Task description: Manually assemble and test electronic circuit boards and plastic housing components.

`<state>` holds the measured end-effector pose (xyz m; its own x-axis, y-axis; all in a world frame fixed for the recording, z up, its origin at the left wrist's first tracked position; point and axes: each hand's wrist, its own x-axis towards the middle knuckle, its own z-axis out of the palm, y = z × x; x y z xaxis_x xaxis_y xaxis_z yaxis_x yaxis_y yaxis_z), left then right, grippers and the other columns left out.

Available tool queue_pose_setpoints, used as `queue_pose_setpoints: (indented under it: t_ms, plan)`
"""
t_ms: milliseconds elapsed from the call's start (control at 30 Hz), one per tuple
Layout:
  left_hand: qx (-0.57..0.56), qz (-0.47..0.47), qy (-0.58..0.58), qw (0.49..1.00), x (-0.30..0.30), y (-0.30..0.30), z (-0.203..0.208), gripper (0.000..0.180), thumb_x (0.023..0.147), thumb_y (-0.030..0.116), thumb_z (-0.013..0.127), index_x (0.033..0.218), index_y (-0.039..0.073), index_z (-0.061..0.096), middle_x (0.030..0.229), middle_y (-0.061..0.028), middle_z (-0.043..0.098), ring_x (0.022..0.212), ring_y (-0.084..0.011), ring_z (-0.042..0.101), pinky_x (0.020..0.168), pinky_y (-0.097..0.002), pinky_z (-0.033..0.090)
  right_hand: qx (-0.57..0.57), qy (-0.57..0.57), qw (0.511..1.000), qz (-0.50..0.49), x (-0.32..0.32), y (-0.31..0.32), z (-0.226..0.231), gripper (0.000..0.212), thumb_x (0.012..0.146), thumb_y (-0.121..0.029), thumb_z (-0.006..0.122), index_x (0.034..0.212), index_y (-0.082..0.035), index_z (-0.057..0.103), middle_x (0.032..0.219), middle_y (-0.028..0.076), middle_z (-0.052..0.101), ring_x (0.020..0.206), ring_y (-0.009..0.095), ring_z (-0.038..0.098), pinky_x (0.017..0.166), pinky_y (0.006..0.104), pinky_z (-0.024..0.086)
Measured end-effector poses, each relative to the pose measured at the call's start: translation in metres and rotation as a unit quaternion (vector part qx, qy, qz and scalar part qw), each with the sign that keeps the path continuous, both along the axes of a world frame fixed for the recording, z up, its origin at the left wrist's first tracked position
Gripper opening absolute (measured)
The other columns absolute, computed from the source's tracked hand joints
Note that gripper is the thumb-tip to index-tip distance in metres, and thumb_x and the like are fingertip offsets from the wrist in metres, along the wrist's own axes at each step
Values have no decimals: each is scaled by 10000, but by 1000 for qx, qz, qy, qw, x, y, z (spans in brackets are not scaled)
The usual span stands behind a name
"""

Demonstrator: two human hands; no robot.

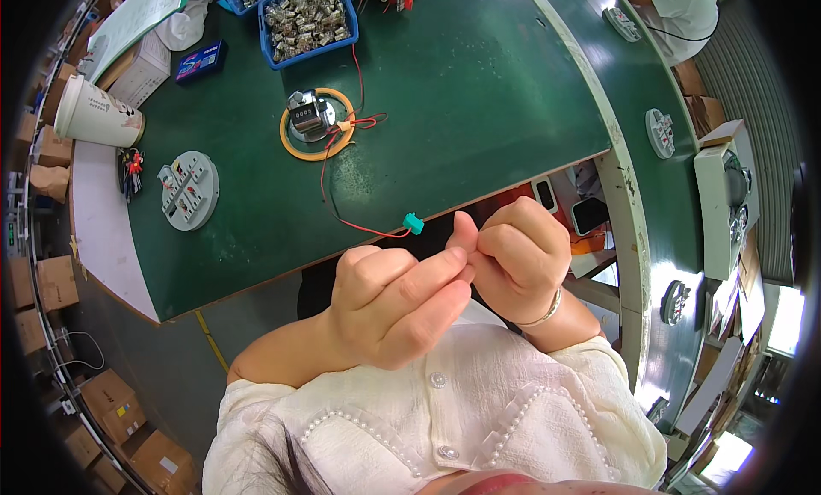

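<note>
My left hand is closed, its fingers curled and thumb and fingertips meeting those of my right hand in front of my chest. My right hand is pinched too, with a bracelet on its wrist. Anything between the fingertips is hidden or too small to make out. Just beyond them, at the table's near edge, lies a small green connector on a red wire. That wire runs back to a metal counter with a dark digit face, standing inside an orange ring.
A blue bin of small metal parts stands at the back of the green table. To the left are a round grey fixture, a paper cup and a blue box. More fixtures sit on the right-hand line.
</note>
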<state>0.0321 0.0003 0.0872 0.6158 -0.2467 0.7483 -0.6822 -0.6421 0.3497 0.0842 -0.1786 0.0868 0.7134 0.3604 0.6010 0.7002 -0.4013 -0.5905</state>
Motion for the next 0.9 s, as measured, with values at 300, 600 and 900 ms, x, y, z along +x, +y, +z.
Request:
queue_pose_setpoints:
  t_ms: [300,600,900]
  plan:
    - [-8,16,0,1000,2,-3,-4,420,768,14,854,1139,106,681,1126,-28,749,894,-183,551,722,-298,452,-7,-8,1000,-10,4,0,-5,239,554,54,777,670,-47,594,682,60,515,543,215,486,456,326,365]
    - [17,24,1,1000,10,-3,-6,419,741,-55,861,1104,96,718,1112,-47,739,860,-189,556,740,-302,476,-21,-24,998,-49,11,7,-12,287,546,-14,811,641,-79,548,641,39,454,530,217,466,445,338,356]
    - [41,23,46,998,11,-9,-6,357,804,-14,819,1143,63,738,1050,-52,718,882,-205,586,774,-327,493,-31,-29,997,-70,9,3,-14,341,719,-91,825,654,-131,493,673,16,426,549,182,495,448,324,379]
